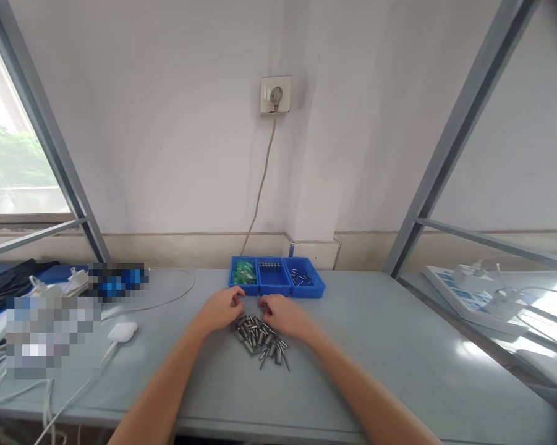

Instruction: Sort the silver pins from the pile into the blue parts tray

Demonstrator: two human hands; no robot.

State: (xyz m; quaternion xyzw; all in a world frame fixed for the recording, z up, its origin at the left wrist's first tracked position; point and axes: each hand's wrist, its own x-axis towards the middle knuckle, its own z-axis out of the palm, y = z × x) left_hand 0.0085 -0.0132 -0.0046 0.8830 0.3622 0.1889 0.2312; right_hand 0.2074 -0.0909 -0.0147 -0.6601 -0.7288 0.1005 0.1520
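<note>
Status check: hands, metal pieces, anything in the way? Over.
Left hand and right hand flanking pile's far end, grips unclear. Metal pieces heaped loose on table. Blue tray just beyond; no obstacle seen between.

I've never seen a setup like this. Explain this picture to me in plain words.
No robot here: these are a person's own left hand and right hand, both bare. The one picture comes from a camera worn on the head, looking forward and down, so the arms enter from the bottom edge.

Between the hands, a pile of metal pieces lies on a grey table. Just beyond is a blue tray with three compartments: green material on the left, a row of small metal pieces in the middle, loose metal pins on the right.

The fingers are curled close to the pile; whether they hold anything is too small to tell.
</note>
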